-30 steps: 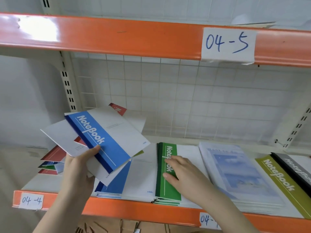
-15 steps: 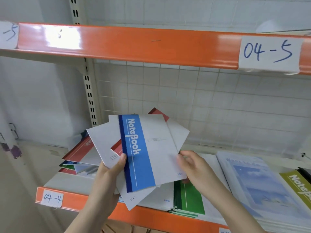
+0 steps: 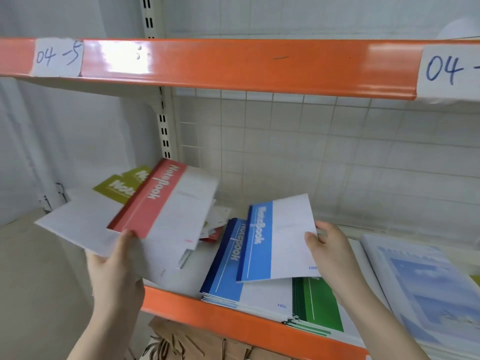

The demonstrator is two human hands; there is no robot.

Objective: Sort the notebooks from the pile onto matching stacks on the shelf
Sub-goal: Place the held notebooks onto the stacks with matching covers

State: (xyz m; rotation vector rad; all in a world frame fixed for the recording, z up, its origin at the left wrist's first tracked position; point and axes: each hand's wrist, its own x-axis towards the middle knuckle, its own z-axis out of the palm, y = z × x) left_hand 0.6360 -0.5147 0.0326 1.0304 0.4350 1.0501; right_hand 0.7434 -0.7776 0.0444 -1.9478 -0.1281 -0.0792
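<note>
Between right-hand fingers [image 3: 311, 236] — blue notebook [image 3: 279, 239], above blue stack [image 3: 226, 266].

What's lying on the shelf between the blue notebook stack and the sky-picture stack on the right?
Head view: the green notebook stack, tucked beside the blue notebook stack, left of the sky-picture stack.

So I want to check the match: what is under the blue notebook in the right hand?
Under the blue notebook held by the right hand lies a stack of blue notebooks, partly covered. Beside it, a green stack shows only its lower part.
</note>
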